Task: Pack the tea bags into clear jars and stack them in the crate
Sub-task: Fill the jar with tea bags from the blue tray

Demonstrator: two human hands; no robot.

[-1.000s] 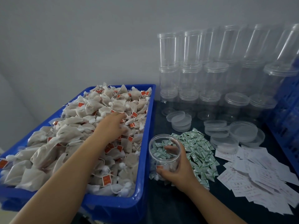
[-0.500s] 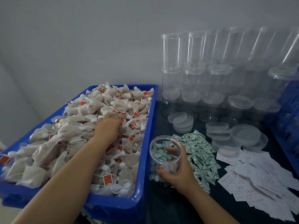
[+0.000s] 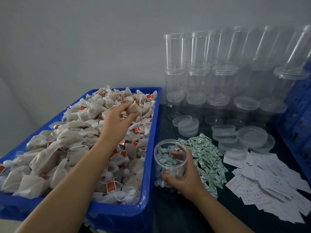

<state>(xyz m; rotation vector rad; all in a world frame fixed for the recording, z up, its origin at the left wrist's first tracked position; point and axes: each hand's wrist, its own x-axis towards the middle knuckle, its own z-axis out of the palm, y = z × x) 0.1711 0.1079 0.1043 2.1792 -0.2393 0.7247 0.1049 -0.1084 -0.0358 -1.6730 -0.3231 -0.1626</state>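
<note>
The left hand (image 3: 116, 121) reaches over the heap in the blue plastic bin (image 3: 151, 148), thumb and fingers pinching one pale mesh pyramid tea bag (image 3: 133, 107) lifted slightly above the pile near the bin's far right part. Around it lie the many pale mesh tea bags with red paper tags (image 3: 67, 148), filling the bin from its near edge to its far wall.

Just right of the bin, the right hand (image 3: 183, 175) wraps round a short clear plastic jar (image 3: 170, 158) standing upright and open on the dark tabletop (image 3: 185, 212), thumb on the near side, fingers curled round the far side. A tea bag with a red tag shows low inside the jar.

Touching the jar's right side spreads a heap of small green-and-white sachets (image 3: 205, 158). Farther right lies a scatter of white printed paper slips (image 3: 269, 182). Beyond the sachets sit loose clear round lids (image 3: 186, 124), some stacked. Against the far wall stand rows of empty clear jars (image 3: 198, 78), piled in tiers. A blue crate wall (image 3: 301, 115) shows at the right edge.
</note>
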